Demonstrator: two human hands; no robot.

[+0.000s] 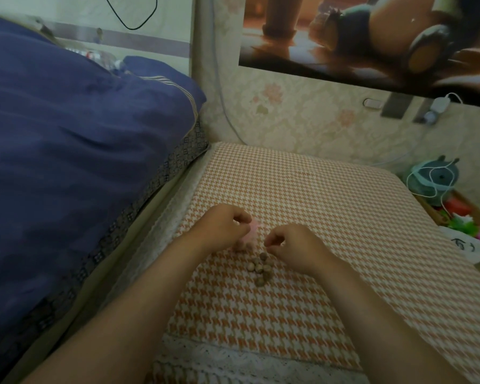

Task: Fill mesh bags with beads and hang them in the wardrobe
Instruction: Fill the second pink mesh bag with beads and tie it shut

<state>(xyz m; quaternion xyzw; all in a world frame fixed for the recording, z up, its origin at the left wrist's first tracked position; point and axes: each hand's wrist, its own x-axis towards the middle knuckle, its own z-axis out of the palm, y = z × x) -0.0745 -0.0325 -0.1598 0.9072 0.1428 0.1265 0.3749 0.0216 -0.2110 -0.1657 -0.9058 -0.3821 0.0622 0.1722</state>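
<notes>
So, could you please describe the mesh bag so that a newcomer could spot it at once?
Find the orange-and-white houndstooth cover beside the blue quilt. Near its middle, the left hand holds the bag at its fingertips, just beyond the beads. It is the only soft pink thing on the cover; the beads are small, round and brown.

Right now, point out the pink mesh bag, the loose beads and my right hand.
pink mesh bag (254, 227): head view, its exposed pink edge.
loose beads (264, 268): head view, middle of the pile.
right hand (290, 242): head view, back of the hand.
</notes>
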